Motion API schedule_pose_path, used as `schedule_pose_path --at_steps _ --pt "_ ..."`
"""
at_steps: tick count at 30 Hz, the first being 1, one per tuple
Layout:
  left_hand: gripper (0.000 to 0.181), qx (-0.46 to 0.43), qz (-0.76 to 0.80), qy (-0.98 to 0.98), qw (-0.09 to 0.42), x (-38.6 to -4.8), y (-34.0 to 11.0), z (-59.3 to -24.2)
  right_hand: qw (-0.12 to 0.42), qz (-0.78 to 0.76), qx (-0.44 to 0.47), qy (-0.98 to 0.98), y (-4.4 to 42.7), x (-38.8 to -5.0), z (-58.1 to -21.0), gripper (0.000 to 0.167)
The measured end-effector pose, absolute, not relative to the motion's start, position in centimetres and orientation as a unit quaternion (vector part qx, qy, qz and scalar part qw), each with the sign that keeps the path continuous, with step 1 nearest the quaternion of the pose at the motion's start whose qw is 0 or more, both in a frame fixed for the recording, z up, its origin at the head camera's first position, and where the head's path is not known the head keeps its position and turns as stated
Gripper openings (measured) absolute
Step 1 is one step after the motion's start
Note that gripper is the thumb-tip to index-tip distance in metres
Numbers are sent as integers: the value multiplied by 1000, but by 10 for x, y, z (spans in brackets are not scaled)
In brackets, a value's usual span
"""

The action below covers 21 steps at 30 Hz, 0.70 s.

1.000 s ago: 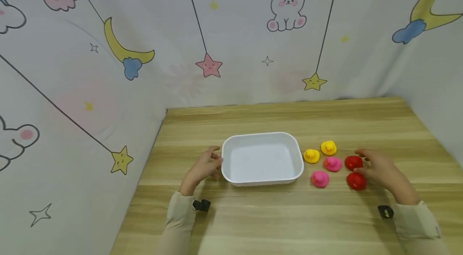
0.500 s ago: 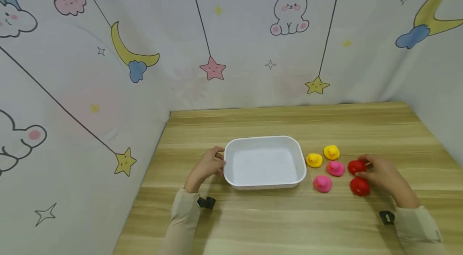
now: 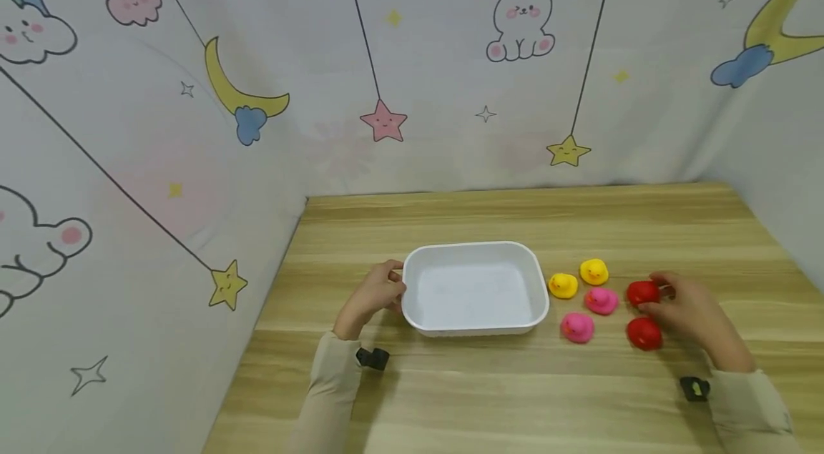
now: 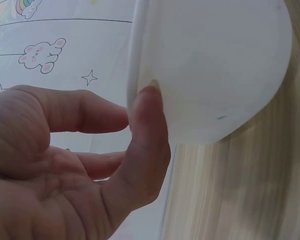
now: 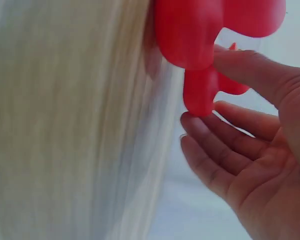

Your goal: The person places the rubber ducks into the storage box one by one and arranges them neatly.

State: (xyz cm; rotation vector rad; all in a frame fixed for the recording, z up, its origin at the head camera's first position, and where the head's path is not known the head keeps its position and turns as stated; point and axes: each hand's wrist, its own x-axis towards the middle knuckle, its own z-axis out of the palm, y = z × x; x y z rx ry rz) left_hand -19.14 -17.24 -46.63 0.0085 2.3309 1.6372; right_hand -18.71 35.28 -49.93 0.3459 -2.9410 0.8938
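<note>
While the left hand (image 3: 373,292) holds the white tray (image 3: 475,287), the right hand (image 3: 692,307) touches a red duck (image 3: 641,292)

From afar I see curled fingers and thumb gripping the tray's left rim. The duck lies right of the tray; whether the fingers around it grip, I cannot tell. Level with the tray's front edge sits another red duck (image 3: 644,334); yellow ducks (image 3: 563,286) and pink ducks (image 3: 577,327) lie between tray and reds.

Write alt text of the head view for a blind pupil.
A person's right hand is at the farther of two red toy ducks; the left hand touches a white tray. Between these stand two pink ducks and two yellow ducks.
</note>
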Motion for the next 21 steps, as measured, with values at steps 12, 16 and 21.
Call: schedule_pose_path --at_steps 12,16,21 --pt "56 11 566 809 156 -191 -174 -465 62 296 116 -946 345 -179 -483 55" --pt "57 10 560 813 162 -189 -175 -463 92 309 128 -938 339 -178 -479 50" --pt "56 18 564 810 160 -191 -175 -465 90 337 130 -928 331 -178 -465 48"
